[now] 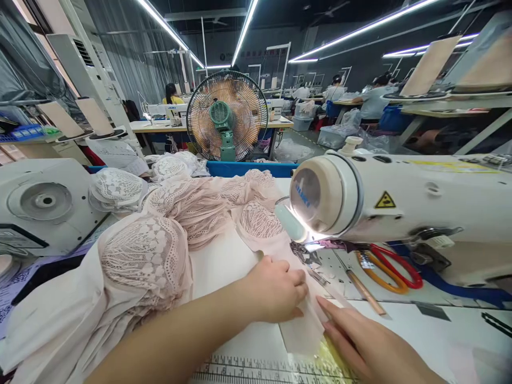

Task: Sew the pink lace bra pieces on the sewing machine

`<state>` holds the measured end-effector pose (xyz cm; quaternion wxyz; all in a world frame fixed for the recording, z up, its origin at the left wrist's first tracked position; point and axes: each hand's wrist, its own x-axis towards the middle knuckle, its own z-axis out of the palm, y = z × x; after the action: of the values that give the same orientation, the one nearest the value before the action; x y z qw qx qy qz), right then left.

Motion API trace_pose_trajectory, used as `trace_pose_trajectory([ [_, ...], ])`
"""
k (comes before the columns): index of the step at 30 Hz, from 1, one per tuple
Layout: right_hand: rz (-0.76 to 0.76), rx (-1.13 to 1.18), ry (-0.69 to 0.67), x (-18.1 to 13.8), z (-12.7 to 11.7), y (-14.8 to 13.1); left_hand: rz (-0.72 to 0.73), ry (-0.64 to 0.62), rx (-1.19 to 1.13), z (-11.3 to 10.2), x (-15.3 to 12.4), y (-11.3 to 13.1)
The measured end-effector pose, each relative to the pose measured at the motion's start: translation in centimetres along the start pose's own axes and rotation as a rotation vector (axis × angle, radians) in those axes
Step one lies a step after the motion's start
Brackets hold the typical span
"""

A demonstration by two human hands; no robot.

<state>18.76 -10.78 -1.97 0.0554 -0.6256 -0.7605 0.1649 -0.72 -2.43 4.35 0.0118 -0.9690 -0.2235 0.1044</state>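
A pale pink lace bra (262,221) lies on the sewing table, with its plain fabric band (302,325) running down toward me beside the needle area. My left hand (276,290) is closed on that band, fingers curled and knuckles up. Just to the right, my right hand (366,341) pinches the band's edge between thumb and fingers; part of its grip is hidden. The sewing machine head (400,197) stands over the work at right, its lamp lit beside the presser foot (306,252). Left of my forearm rests another lace bra (142,253).
Red- and orange-handled scissors (396,269) and a wooden-handled tool (366,293) lie under the machine arm. A printed ruler strip (256,370) runs along the near edge. More lace pieces (192,205) are heaped behind. A second machine (44,205) stands left; a fan (227,117) is beyond.
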Motion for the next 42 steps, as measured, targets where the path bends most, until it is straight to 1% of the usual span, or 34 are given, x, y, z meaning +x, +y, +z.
trace_pose_trajectory([
  [3,0.02,-0.007,-0.029,0.6,-0.4,-0.5,-0.004,0.093,0.035,1.0,0.1,-0.5],
  [7,0.043,-0.024,-0.059,1.3,-1.0,-1.2,0.019,0.264,0.08,2.5,0.3,-1.4],
  [10,0.083,-0.038,-0.097,1.8,-1.5,-1.7,0.046,0.369,0.119,3.4,0.5,-1.8],
  [15,0.102,-0.061,-0.097,2.6,-1.8,-2.1,0.103,0.447,0.111,3.7,0.7,-1.9],
  [17,0.109,-0.094,-0.093,2.9,-1.7,-2.1,0.128,0.43,0.089,3.7,0.7,-1.8],
  [18,0.105,-0.106,-0.093,3.0,-1.7,-2.1,0.132,0.403,0.072,3.6,0.8,-1.8],
  [20,0.087,-0.123,-0.091,3.2,-1.7,-2.0,0.106,0.332,0.018,3.4,0.8,-1.9],
  [22,0.074,-0.138,-0.087,3.5,-1.8,-2.0,0.073,0.286,-0.048,3.2,0.7,-1.9],
  [26,0.074,-0.152,-0.093,3.7,-2.1,-2.2,0.067,0.264,-0.107,2.8,0.7,-2.1],
  [31,0.093,-0.17,-0.158,3.6,-2.5,-2.6,0.062,0.215,-0.109,2.5,0.7,-2.4],
  [35,0.125,-0.178,-0.198,3.9,-2.7,-2.8,0.043,0.226,-0.094,2.6,0.7,-2.5],
  [42,0.156,-0.189,-0.188,4.9,-3.1,-3.3,-0.04,0.273,-0.081,3.5,1.0,-3.0],
])
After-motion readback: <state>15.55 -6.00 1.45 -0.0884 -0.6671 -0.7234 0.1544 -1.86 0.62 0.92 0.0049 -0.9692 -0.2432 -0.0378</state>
